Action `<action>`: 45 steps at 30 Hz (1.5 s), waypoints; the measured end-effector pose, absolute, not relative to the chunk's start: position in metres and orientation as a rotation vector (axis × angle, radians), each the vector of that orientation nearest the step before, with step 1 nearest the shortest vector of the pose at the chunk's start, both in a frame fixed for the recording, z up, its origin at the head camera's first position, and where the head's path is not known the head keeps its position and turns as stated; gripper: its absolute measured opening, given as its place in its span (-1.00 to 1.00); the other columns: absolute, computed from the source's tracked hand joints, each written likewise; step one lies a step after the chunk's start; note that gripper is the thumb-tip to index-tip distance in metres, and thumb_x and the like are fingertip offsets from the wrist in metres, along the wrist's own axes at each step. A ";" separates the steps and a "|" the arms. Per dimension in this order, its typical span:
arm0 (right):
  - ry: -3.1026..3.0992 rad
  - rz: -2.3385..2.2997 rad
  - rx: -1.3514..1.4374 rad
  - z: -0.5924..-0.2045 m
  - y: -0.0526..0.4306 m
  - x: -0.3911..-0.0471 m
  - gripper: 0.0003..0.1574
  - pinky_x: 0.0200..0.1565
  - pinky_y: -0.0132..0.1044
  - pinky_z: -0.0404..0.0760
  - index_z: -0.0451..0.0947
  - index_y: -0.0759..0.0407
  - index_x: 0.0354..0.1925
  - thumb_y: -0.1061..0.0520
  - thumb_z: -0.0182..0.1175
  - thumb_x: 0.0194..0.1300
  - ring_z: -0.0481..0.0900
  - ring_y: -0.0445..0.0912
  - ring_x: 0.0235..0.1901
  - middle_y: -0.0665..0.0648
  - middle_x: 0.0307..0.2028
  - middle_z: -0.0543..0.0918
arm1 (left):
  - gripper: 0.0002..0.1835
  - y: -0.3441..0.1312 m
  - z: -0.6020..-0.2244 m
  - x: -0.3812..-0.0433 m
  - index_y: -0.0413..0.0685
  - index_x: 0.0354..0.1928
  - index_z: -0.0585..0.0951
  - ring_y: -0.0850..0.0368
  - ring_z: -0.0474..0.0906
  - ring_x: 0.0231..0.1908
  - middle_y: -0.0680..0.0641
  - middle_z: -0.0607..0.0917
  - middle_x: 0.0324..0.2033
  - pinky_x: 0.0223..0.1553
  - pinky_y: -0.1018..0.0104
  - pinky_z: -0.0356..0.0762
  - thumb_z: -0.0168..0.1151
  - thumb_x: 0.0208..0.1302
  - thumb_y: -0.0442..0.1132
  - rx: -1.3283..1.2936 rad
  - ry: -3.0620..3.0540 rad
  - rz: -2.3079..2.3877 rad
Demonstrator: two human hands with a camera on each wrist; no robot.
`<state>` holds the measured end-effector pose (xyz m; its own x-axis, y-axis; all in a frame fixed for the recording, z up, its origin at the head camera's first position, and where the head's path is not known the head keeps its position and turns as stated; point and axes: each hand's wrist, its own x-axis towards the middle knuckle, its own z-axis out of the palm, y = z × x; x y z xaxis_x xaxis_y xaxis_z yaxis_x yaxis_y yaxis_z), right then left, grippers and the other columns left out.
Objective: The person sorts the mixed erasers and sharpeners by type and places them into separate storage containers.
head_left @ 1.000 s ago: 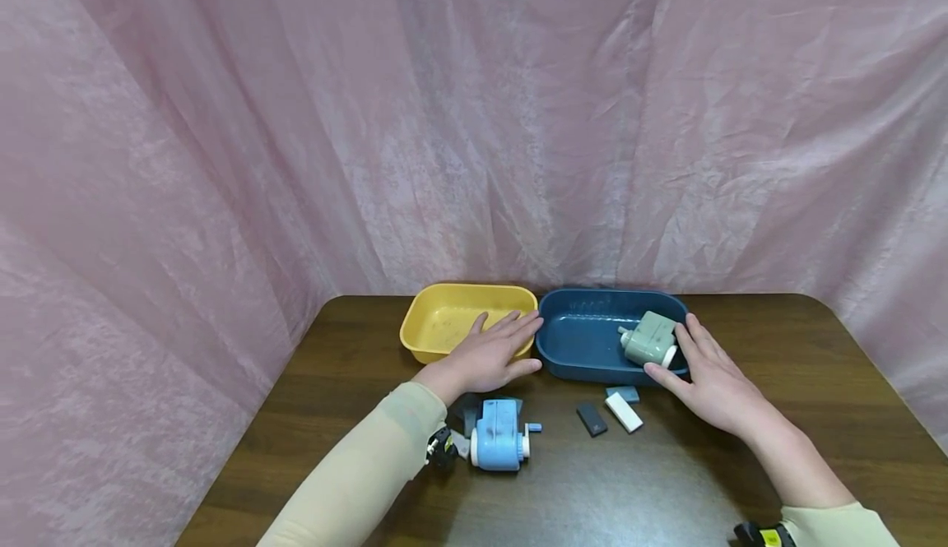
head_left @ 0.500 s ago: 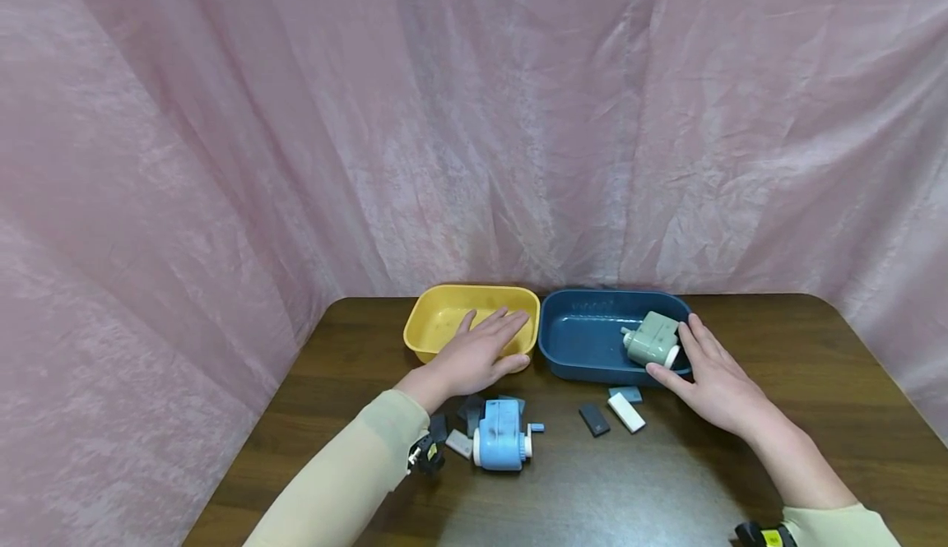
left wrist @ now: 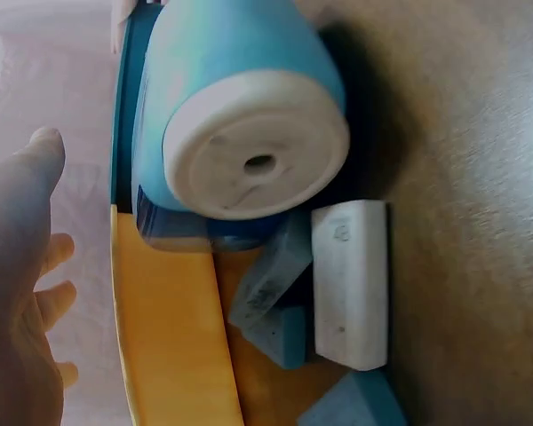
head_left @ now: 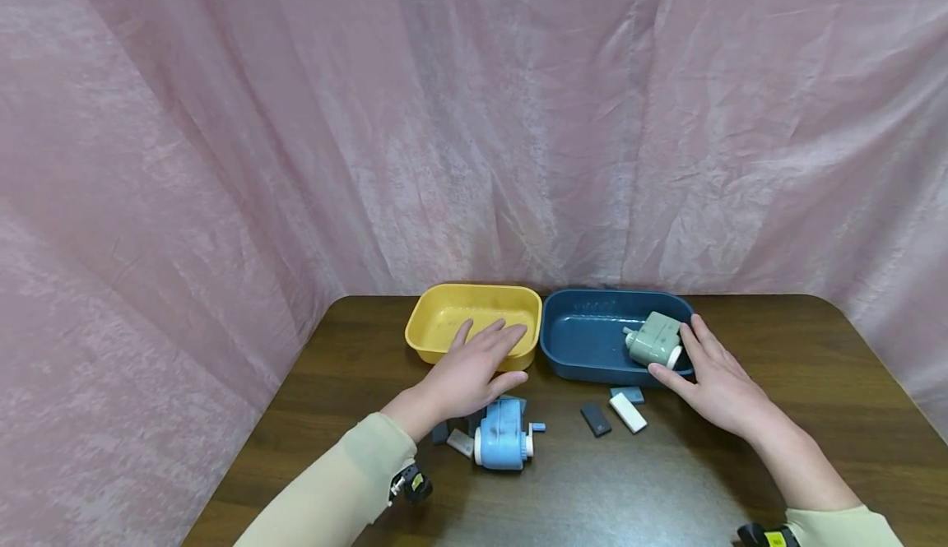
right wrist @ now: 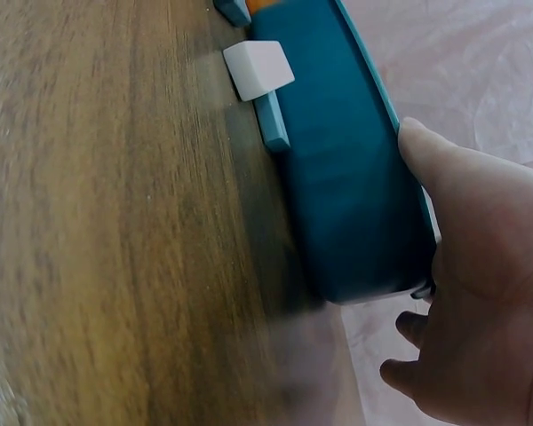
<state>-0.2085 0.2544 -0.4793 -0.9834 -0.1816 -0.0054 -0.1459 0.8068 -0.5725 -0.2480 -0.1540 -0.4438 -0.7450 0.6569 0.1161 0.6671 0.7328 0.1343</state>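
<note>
My left hand [head_left: 462, 374] reaches over the front edge of a yellow bin [head_left: 429, 317], fingers spread and nothing held. Just below that hand stands a light blue crank pencil sharpener [head_left: 500, 444]; its round white base [left wrist: 258, 146] fills much of the left wrist view. My right hand [head_left: 714, 391] lies at the right end of a dark blue bin [head_left: 581, 337], thumb by the front rim and fingers along the end, extended. Inside this bin a green pencil sharpener [head_left: 653, 340] lies on its side, close to the right fingers.
Before the blue bin lie a white eraser [head_left: 627, 412], a dark eraser [head_left: 596, 419] and a blue-grey eraser [head_left: 628, 394]. More erasers, including a whitish one [left wrist: 350, 284], lie beside the blue sharpener. A pink curtain [head_left: 474, 119] hangs behind the wooden table [head_left: 770, 349].
My left hand has drawn back toward the left and nearer me, leaving the yellow bin's right rim and coming over the blue sharpener's back. My right hand has stayed put.
</note>
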 end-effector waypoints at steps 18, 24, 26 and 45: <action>2.909 -0.896 -0.254 -0.476 0.251 -0.205 0.39 0.39 0.68 0.05 -0.26 0.39 0.76 -0.55 0.03 0.62 -0.22 0.60 0.64 0.45 0.74 -0.41 | -0.09 -0.164 -0.445 -0.197 0.09 0.78 0.19 -0.18 0.13 0.69 -0.06 0.26 0.71 0.63 -0.39 -0.09 0.06 0.63 0.40 -1.181 -2.778 -0.170; 2.907 -0.893 -0.250 -0.475 0.251 -0.204 0.38 0.37 0.70 0.06 -0.28 0.36 0.77 -0.54 0.03 0.63 -0.23 0.62 0.63 0.44 0.74 -0.43 | -0.02 -0.167 -0.446 -0.181 0.11 0.79 0.14 -0.13 0.05 0.71 -0.09 0.19 0.73 0.62 -0.40 -0.05 0.14 0.57 0.44 -1.193 -2.761 -0.133; 2.907 -0.888 -0.245 -0.474 0.251 -0.203 0.36 0.36 0.71 0.06 -0.28 0.37 0.77 -0.53 0.04 0.64 -0.22 0.63 0.62 0.44 0.74 -0.44 | 0.02 -0.168 -0.447 -0.177 0.12 0.80 0.12 -0.12 0.02 0.72 -0.08 0.15 0.74 0.63 -0.40 -0.07 0.16 0.54 0.46 -1.194 -2.763 -0.127; 2.915 -0.875 -0.252 -0.478 0.252 -0.204 0.38 0.35 0.72 0.09 -0.25 0.38 0.76 -0.55 0.03 0.63 -0.17 0.66 0.61 0.46 0.74 -0.41 | 0.21 -0.181 -0.467 -0.161 0.17 0.79 0.14 -0.27 0.16 0.67 -0.14 0.19 0.72 0.57 -0.46 0.07 0.48 0.28 0.47 -1.157 -2.786 -0.205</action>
<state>-0.2043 0.2518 -0.4777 -0.9825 -0.1825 -0.0362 -0.1324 0.8224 -0.5533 -0.1612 -0.1806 -0.4666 -0.7013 0.6947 0.1599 0.7107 0.6990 0.0797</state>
